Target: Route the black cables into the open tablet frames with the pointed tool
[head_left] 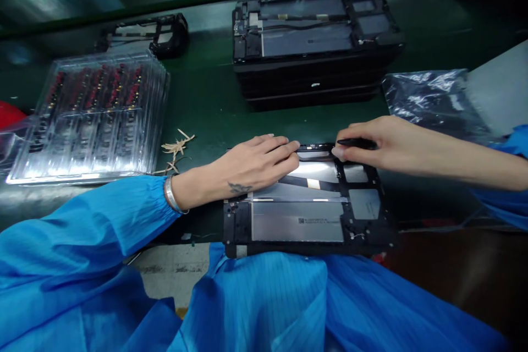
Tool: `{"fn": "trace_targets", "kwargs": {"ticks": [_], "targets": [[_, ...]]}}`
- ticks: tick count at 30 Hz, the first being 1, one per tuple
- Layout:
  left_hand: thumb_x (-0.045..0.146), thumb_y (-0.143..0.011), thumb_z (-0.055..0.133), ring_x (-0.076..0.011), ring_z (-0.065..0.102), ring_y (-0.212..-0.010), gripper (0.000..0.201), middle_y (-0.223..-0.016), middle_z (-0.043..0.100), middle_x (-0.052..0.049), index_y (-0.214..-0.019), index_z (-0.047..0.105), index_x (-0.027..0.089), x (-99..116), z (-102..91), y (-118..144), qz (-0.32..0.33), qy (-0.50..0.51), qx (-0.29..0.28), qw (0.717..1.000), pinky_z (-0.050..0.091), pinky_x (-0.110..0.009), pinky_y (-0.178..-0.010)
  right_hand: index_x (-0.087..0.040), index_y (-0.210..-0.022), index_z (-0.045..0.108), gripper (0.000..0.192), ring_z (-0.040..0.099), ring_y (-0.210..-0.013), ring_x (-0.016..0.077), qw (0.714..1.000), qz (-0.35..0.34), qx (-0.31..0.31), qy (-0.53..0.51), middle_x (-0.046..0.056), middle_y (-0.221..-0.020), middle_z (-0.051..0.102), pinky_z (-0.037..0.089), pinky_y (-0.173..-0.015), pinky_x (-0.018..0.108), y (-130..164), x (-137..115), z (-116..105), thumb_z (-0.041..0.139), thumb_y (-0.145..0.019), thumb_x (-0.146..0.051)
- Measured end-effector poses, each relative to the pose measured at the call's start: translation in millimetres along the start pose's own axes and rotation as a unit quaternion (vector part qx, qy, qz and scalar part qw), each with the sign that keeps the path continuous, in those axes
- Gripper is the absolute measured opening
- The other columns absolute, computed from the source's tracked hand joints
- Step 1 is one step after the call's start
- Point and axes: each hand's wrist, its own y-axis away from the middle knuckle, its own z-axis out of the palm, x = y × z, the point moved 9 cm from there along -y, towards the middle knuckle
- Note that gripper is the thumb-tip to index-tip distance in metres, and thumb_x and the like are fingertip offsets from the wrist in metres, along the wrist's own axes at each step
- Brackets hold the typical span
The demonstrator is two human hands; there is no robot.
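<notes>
Blue sleeves (pixel 82 242) frame an opened tablet (pixel 307 209) lying at the near edge of a dark green bench (pixel 206 104); the left hand (pixel 251 168) rests flat on its upper left part, fingers stretched out, while the right hand (pixel 371 143) pinches a thin black tool (pixel 357 143) at its top edge. Beyond stand a stack of tablets (pixel 313 44), clear trays (pixel 93 115) at left, and a crumpled plastic bag (pixel 433 99) at right.

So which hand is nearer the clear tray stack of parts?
Left. The left hand rests on the open frame, closer to the clear tray stack; the right hand is farther right.
</notes>
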Motion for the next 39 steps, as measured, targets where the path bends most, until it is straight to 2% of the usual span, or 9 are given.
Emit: {"fn": "trace_targets", "kwargs": {"ticks": [5,20,27,29,31,33,35,37,39], "targets": [[0.008,-0.107,0.034,-0.0268,0.067,-0.128,0.038,-0.141,0.066,-0.018,-0.137,0.058,0.003,-3.7,-1.1,1.4,-0.002,0.028,-0.009,1.000,0.059,-0.038,-0.104,-0.019,-0.082,0.069,0.039,0.059,-0.061,0.0179,0.999,0.028,0.012,0.032,0.004,-0.072,0.067,0.037,-0.057,0.030,4.4,-3.4,0.1,0.053,-0.091,-0.053],[0.008,-0.107,0.039,-0.0291,0.070,-0.122,0.036,-0.134,0.070,-0.018,-0.130,0.067,0.005,2.4,-7.8,-0.6,0.031,-0.039,0.024,0.998,0.061,-0.041,-0.100,-0.018,-0.078,0.063,0.028,0.052,-0.064,0.0169,0.990,0.025,0.006,0.137,0.005,-0.075,0.057,0.030,-0.062,0.030,7.7,-10.2,9.3,0.050,-0.093,-0.038],[0.008,-0.106,0.036,-0.0307,0.069,-0.115,0.039,-0.121,0.069,-0.019,-0.133,0.064,0.008,3.0,-4.9,-17.1,0.029,-0.037,-0.039,0.998,0.060,-0.038,-0.084,-0.019,-0.081,0.064,0.023,0.052,-0.065,0.0169,0.987,0.013,0.013,0.158,0.005,-0.077,0.058,0.030,-0.060,0.030,5.0,-5.3,13.6,0.052,-0.094,-0.033],[0.011,-0.107,0.035,-0.0309,0.068,-0.107,0.041,-0.114,0.068,-0.017,-0.138,0.062,0.011,3.4,-2.2,-24.5,0.018,-0.043,-0.064,0.997,0.057,-0.037,-0.077,-0.018,-0.083,0.065,0.020,0.055,-0.069,0.0191,0.985,-0.013,0.034,0.167,0.005,-0.078,0.059,0.031,-0.060,0.030,7.1,-11.1,9.5,0.054,-0.094,-0.031],[0.013,-0.107,0.038,-0.0300,0.066,-0.101,0.041,-0.109,0.066,-0.016,-0.142,0.059,0.014,4.2,0.0,-32.1,0.001,-0.053,-0.080,0.995,0.051,-0.036,-0.073,-0.018,-0.087,0.067,0.018,0.058,-0.079,0.0221,0.979,-0.046,0.114,0.160,0.007,-0.084,0.063,0.036,-0.064,0.032,17.5,-25.7,-5.3,0.058,-0.094,-0.031],[0.013,-0.105,0.042,-0.0286,0.064,-0.098,0.041,-0.107,0.064,-0.015,-0.143,0.059,0.015,4.9,1.5,-39.3,-0.014,-0.053,-0.087,0.995,0.046,-0.034,-0.070,-0.019,-0.093,0.072,0.016,0.060,-0.081,0.0214,0.963,-0.055,0.250,0.082,0.006,-0.085,0.066,0.041,-0.070,0.033,41.6,-41.4,-26.1,0.063,-0.096,-0.033],[0.013,-0.105,0.042,-0.0279,0.062,-0.097,0.041,-0.105,0.063,-0.015,-0.142,0.060,0.015,3.9,3.6,-45.1,-0.020,-0.041,-0.094,0.994,0.043,-0.034,-0.069,-0.025,-0.098,0.077,0.021,0.060,-0.073,0.0179,0.929,-0.050,0.356,-0.086,0.002,-0.076,0.065,0.046,-0.074,0.034,72.3,-49.7,-30.7,0.060,-0.102,-0.037],[0.013,-0.106,0.039,-0.0270,0.062,-0.094,0.043,-0.102,0.064,-0.014,-0.144,0.059,0.015,-2.4,8.0,-48.8,-0.031,-0.012,-0.116,0.993,0.042,-0.033,-0.070,-0.034,-0.106,0.081,0.044,0.062,-0.075,0.0200,0.894,-0.084,0.332,-0.290,0.002,-0.076,0.067,0.049,-0.074,0.037,87.4,-62.5,-2.3,0.040,-0.109,-0.050],[0.014,-0.107,0.039,-0.0247,0.063,-0.093,0.042,-0.104,0.066,-0.013,-0.143,0.060,0.016,-18.2,13.6,-49.9,-0.077,0.054,-0.140,0.986,0.042,-0.032,-0.070,-0.036,-0.107,0.084,0.075,0.062,-0.082,0.0235,0.889,-0.079,0.267,-0.365,0.006,-0.086,0.070,0.051,-0.072,0.040,89.0,-77.6,40.6,0.017,-0.104,-0.071]]}}
